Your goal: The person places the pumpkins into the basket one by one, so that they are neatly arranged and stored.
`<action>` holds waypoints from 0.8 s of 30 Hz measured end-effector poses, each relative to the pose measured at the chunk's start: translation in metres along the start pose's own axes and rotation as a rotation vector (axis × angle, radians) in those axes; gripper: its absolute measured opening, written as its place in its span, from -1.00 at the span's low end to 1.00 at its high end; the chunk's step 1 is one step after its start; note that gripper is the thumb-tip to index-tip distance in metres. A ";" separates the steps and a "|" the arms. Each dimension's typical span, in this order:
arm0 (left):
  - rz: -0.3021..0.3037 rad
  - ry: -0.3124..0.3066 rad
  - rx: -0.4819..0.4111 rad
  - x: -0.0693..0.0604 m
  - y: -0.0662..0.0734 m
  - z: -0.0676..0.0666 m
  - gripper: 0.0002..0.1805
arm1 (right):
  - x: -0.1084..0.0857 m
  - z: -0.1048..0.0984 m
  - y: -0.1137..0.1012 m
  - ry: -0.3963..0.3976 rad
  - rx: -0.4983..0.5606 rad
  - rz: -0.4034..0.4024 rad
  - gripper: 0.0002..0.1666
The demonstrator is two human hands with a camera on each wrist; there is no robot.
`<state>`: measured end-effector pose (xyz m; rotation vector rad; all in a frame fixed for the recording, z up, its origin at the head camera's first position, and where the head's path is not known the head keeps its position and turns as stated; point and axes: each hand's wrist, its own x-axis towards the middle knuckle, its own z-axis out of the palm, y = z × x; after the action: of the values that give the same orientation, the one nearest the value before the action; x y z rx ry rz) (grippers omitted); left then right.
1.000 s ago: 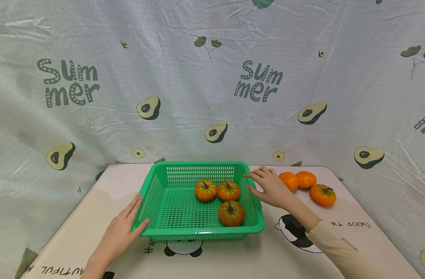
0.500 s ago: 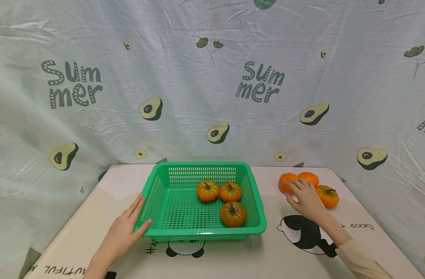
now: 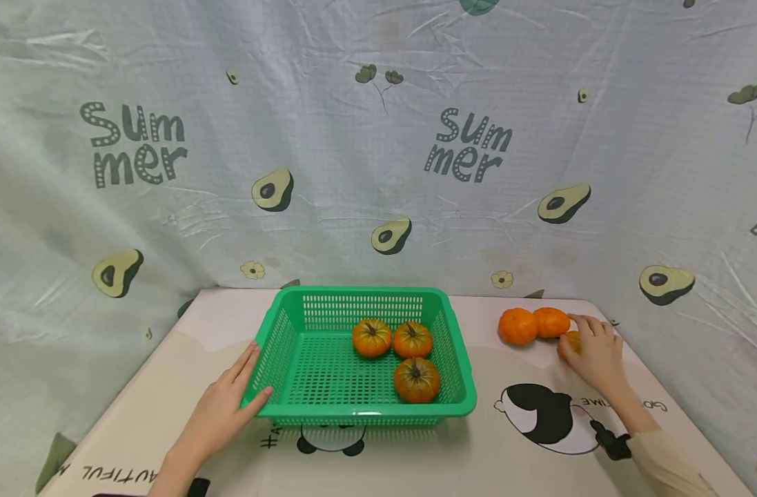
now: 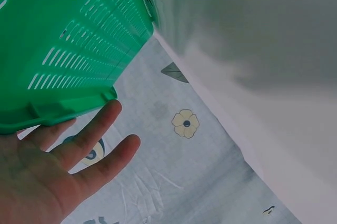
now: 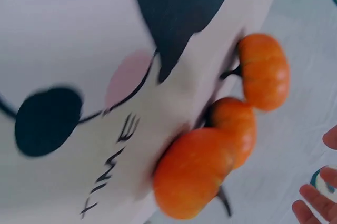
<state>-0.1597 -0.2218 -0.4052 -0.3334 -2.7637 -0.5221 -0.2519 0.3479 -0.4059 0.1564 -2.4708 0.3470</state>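
Note:
A green slotted plastic basket (image 3: 366, 408) stands on the table, holding three small orange-brown pumpkins (image 3: 417, 380) toward its right side. My left hand (image 3: 219, 413) rests at the basket's left rim, fingers straight; the left wrist view shows them spread along the basket wall (image 4: 63, 98). At the far right, my right hand (image 3: 598, 355) hovers over a small orange pumpkin (image 3: 564, 347), partly covering it. In the right wrist view its fingers (image 5: 318, 203) are spread and apart from that pumpkin (image 5: 192, 174). Two more orange pumpkins (image 3: 517, 326) sit just left of it, touching each other.
The pale table (image 3: 353, 469) carries printed panda drawings and lettering. A white cloth (image 3: 328, 138) with avocado prints hangs behind and along the sides of the table.
My right hand has moved rightward from the basket's right rim, past the two left pumpkins, to the rightmost loose pumpkin. The left hand and the basket have stayed in place.

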 end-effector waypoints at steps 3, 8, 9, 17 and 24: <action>-0.002 0.001 0.000 0.000 0.000 -0.001 -0.25 | 0.000 0.000 0.010 -0.020 0.002 0.065 -0.48; -0.002 0.008 0.002 0.001 0.002 -0.003 -0.25 | 0.000 0.002 0.026 -0.131 -0.013 0.194 -0.35; -0.002 0.010 -0.001 0.001 0.002 -0.003 -0.25 | -0.001 0.003 0.028 -0.156 -0.013 0.219 -0.31; -0.001 0.011 0.001 0.001 0.000 -0.002 -0.25 | -0.004 0.013 0.046 -0.300 0.021 0.299 0.00; 0.003 0.015 0.000 0.000 0.002 -0.002 -0.25 | -0.005 0.019 0.056 -0.373 0.029 0.298 0.18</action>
<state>-0.1587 -0.2206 -0.4027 -0.3319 -2.7482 -0.5223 -0.2696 0.3963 -0.4355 -0.1516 -2.8650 0.5196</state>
